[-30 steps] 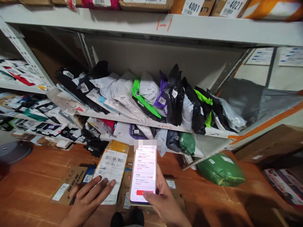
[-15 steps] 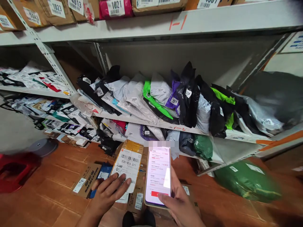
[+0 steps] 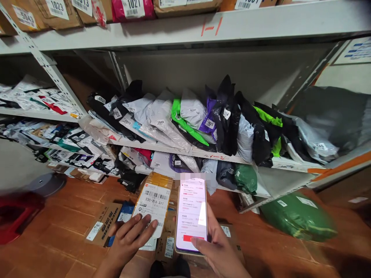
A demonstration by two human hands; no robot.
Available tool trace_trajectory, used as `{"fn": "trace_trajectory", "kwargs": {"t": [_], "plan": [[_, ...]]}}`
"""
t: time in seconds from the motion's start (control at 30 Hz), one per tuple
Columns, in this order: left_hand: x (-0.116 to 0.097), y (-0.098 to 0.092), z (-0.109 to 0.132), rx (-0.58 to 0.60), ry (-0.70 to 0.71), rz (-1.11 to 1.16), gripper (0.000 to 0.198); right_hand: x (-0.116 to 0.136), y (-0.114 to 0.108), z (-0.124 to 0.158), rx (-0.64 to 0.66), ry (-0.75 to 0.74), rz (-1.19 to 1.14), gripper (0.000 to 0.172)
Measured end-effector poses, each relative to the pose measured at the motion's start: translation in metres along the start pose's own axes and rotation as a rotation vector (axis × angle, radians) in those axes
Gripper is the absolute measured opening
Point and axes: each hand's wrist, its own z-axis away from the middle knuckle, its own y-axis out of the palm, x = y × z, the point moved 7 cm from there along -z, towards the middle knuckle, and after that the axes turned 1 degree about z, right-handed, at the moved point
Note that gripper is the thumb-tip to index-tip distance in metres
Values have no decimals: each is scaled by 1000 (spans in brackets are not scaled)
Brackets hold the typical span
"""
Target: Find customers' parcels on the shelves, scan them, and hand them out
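Observation:
My left hand (image 3: 131, 235) grips the near part of a brown parcel (image 3: 158, 179) wrapped in yellow tape, its fingers lying across the white shipping label on top. My thumb is mostly hidden. The label reads 830-X16 SY1 beside a barcode. Just to the right, my right hand (image 3: 214, 241) holds a smartphone (image 3: 191, 212) upright with the lit screen towards me. The screen shows a list of entries, and the thumb rests at a red button near the bottom. A pixelated patch covers the phone's top edge.
Ahead is a white metal shelf (image 3: 162, 146) with several numbered bagged parcels. Boxes fill the shelf above. On the tiled floor lie a Skechers carton (image 3: 106, 224), a blue package (image 3: 124, 210), a large green sack (image 3: 298, 216) and a red stool (image 3: 17, 212).
The view has shifted slightly, so the shelf appears a little further left. Both hands keep their hold on the parcel and the smartphone, and the thumb stays by the red button.

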Motion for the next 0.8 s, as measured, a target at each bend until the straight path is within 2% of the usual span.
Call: {"fn": "trace_trajectory", "kwargs": {"t": [0.1, 0.37, 0.63, 0.8], "plan": [[2, 3, 2, -5, -5, 20, 22, 2, 0, 0, 2, -9, 1, 102], [4, 7, -5, -13, -19, 9, 23, 5, 2, -2, 38, 15, 20, 106], [6, 4, -12, -5, -3, -24, 24, 8, 5, -6, 70, -20, 27, 94], [15, 5, -3, 19, -47, -19, 25, 9, 8, -9, 85, -3, 83, 84]]}}
